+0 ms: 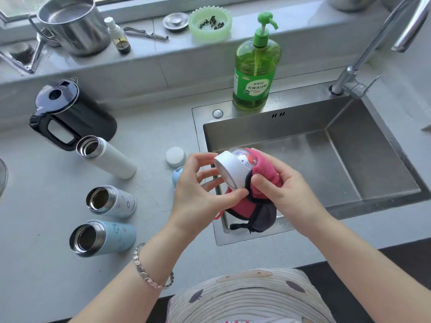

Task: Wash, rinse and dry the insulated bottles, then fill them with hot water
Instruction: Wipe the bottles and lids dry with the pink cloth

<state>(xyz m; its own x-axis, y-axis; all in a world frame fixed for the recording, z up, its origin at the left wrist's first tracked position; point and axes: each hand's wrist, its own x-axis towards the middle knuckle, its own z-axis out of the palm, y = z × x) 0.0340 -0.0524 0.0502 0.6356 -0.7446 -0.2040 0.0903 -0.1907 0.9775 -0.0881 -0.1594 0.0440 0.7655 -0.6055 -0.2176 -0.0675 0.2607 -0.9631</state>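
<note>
Three open insulated bottles stand on the grey counter at the left: a tall white bottle (109,157), a short white patterned bottle (112,201) and a light blue bottle (102,237). Over the sink's left edge my left hand (198,194) pinches a white bottle lid with a clear dome (233,169). My right hand (286,194) grips a pink and grey cloth (254,206) pressed against that lid. A white cap (176,156) and a light blue cap (177,177) lie on the counter just left of my hands.
A black kettle (70,113) stands behind the bottles. Green dish soap (255,66) sits at the steel sink's (326,148) back rim, the tap (363,57) at the back right. The ledge holds a steel pot (72,24), a small dropper bottle, a sink plug and a green strainer (210,22).
</note>
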